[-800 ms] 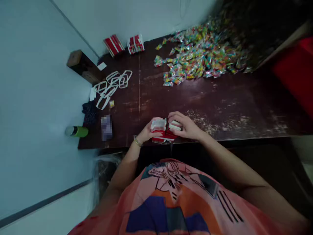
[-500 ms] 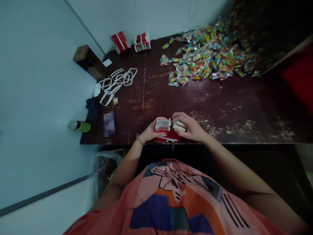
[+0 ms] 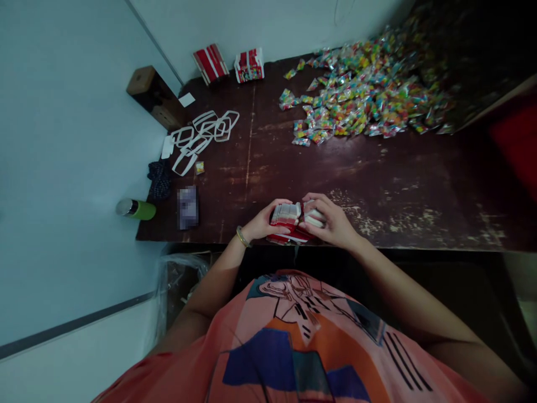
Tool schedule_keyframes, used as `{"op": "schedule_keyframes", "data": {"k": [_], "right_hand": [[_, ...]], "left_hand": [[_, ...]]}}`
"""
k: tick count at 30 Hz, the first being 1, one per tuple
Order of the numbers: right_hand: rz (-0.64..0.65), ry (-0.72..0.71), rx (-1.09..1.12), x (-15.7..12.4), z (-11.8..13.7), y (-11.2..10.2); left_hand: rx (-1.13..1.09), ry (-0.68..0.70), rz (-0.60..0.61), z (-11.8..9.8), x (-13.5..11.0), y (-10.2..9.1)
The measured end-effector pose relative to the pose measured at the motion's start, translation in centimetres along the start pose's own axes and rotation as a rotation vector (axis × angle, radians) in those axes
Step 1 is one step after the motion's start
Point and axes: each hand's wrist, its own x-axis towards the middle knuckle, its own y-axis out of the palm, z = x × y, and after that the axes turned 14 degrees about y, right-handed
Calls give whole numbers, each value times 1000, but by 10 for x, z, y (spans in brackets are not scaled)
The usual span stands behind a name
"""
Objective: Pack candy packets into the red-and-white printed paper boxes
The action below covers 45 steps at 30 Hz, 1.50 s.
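A small red and white carton box (image 3: 289,224) sits at the near edge of the dark wooden table (image 3: 398,179), gripped from both sides. My left hand (image 3: 263,222), a bangle on its wrist, is closed round the box's left half. My right hand (image 3: 331,221) wraps the right half, fingers curled over a white flap. Parts of the box are hidden by my fingers.
A big heap of colourful wrapped candies (image 3: 364,95) covers the far right of the table. Two red and white boxes (image 3: 230,62) stand at the back. White cardboard cut-out rings (image 3: 201,134) lie far left, with a dark cloth (image 3: 159,179) and a green bottle (image 3: 136,209) beside the table's left edge.
Both hands keep their grip on the box and shift it slightly; the fingers work at its top. The camera view has drifted, moving the table up and right in frame.
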Motion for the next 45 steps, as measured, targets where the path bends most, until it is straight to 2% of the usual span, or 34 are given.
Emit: {"op": "schedule_keyframes", "data": {"k": [9,11,15,17,21,25,29,36,45], "right_hand": [[-14,99,114,13,-9,9],[31,155,183,13,-17,10],[175,301,356,7,-32,11],[186,365,415,1,-35,13],[47,431,513,-10,-34,20],[-101,511,666,-22,-30,30],[-152,585,772,-36,-23,36],[-30,644,927,-57,0,32],[-59,619,815,-64,15,22]], "left_hand": [[-75,-185,-163,1,-4,13],[-133,-249,-203,3,-6,19],[-287,-410,-355,2,-11,33],[-375,-474,-394,-1,-13,40],[-473,-497,-424,-13,-17,51],[-430,-470,-470,-28,-18,59],[-362,-431,-457,-40,-21,64],[-240,-407,-381,-54,-20,68],[-215,-372,-280,-60,-28,69]]}}
